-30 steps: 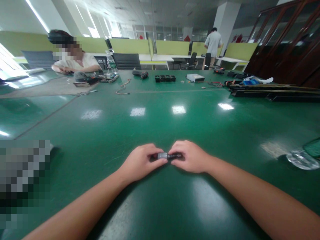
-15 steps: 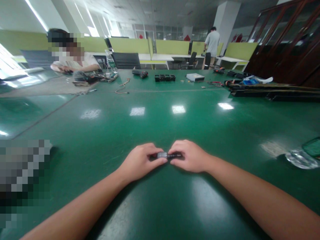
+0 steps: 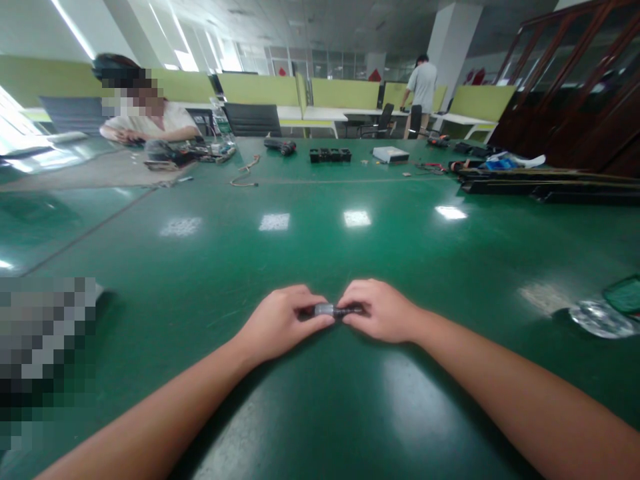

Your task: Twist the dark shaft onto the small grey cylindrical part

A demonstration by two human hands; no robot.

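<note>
Low over the green table [image 3: 300,257], a small grey-and-black cylinder [image 3: 325,310] lies level between my two hands. Its exact kind is not clear. My left hand [image 3: 280,322] is closed round the grey end, thumb along the near side. At the other end, the fingers and thumb of my right hand [image 3: 377,310] pinch the black ribbed part. The fingertips of both hands nearly meet at the middle. Part of each end is hidden inside the fingers.
A clear shiny object [image 3: 603,319] sits at the right; a blurred-out grey item [image 3: 45,333] is at the left. Across the far side lie a black block [image 3: 330,155], a white box [image 3: 391,155], a cable [image 3: 245,177] and dark panels [image 3: 530,183]. A person [image 3: 150,120] sits opposite.
My right hand's fingertips have shifted very slightly on the black part. Otherwise both hands and the cylinder hold nearly the same place.
</note>
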